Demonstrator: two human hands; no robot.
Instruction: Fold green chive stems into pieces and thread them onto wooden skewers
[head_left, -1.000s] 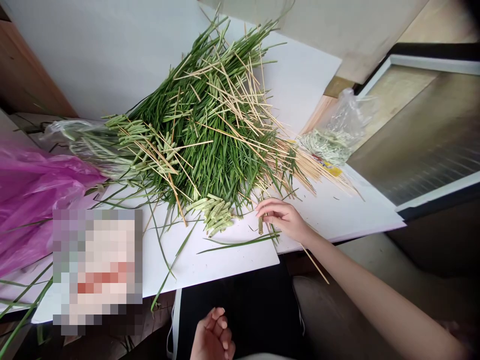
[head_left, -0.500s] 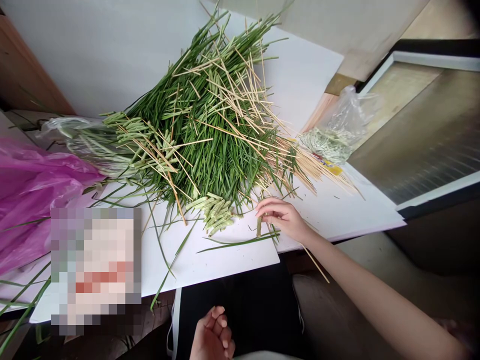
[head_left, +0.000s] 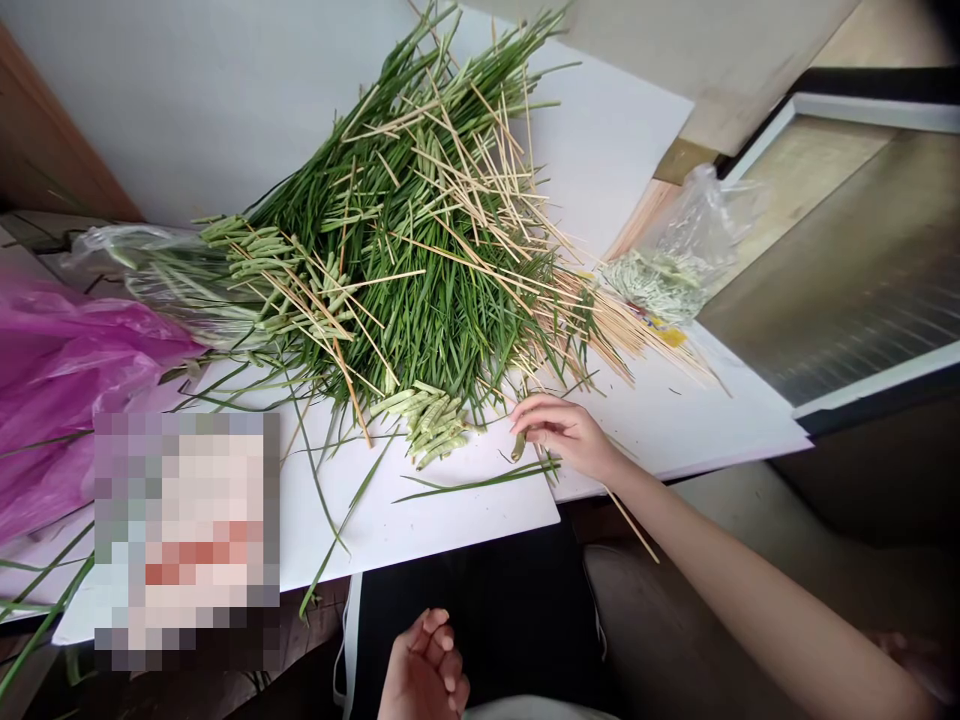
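Note:
My right hand [head_left: 564, 432] is above the near edge of the white board, thumb and fingers pinched on a small green roll [head_left: 518, 447]. The roll's lower end points down toward the board. A thin bamboo skewer [head_left: 631, 525] passes beneath my right wrist and sticks out past the table edge. Low in the view, my left hand [head_left: 427, 668] is held palm up over my dark lap, fingers loosely curled and nothing seen in them. Left of my right hand lies a small heap of pale green rolls [head_left: 431, 425]. Behind it spreads a big pile of long green chives [head_left: 442, 310].
Many bamboo skewers [head_left: 622, 325] lie across and right of the pile. More green rolls [head_left: 270, 265] rest at its left. A clear bag [head_left: 675, 270] stands at right, a pink plastic bag [head_left: 82, 370] at left. Loose chive leaves [head_left: 480, 484] lie near the board's edge.
The green roll in my right hand has tilted, so its lower end now shows more toward me. Both hands stay nearly in place. The view has shifted slightly.

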